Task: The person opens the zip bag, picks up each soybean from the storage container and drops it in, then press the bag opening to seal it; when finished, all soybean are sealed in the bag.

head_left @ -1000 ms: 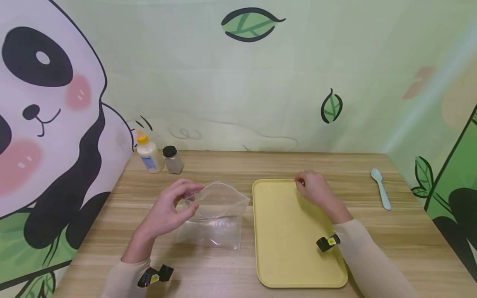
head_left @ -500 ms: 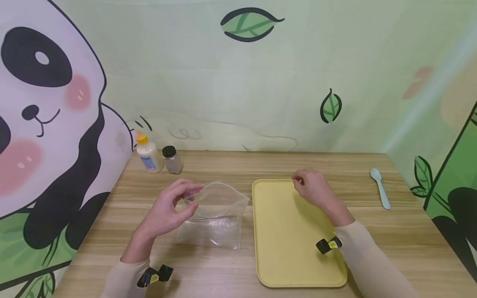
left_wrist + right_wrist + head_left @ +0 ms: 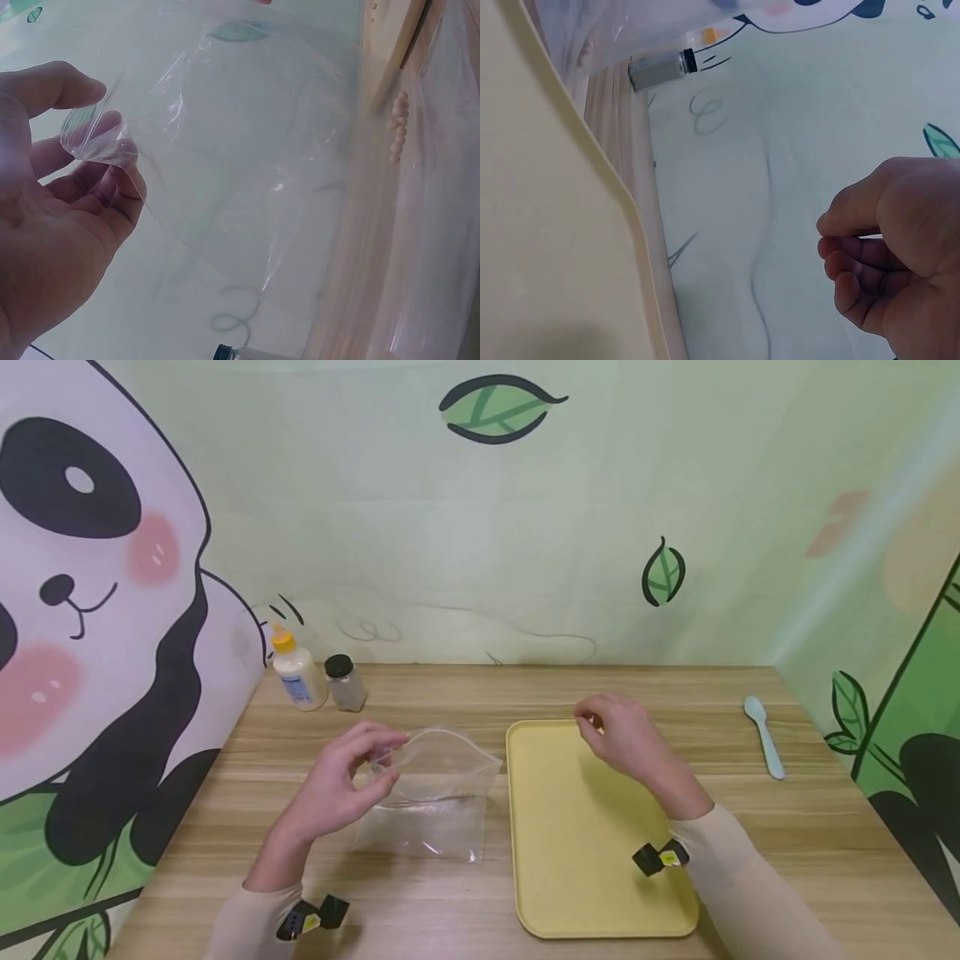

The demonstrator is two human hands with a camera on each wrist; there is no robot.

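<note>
I see the left grip pinching the clear bag by its rim, just left of the tray; if that hold slackens, the mouth could sag closed. The right grip has fingertips together, nothing visible between. The left wrist view shows me pale beads that the head view doesn't; whether bagged, I can't tell.

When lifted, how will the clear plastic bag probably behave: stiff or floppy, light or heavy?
The clear plastic bag will likely be floppy: its film creases at the left hand. It should be light for its size, since the film looks thin and see-through. It may also feel slippery, as its surface looks smooth and shiny.
</note>
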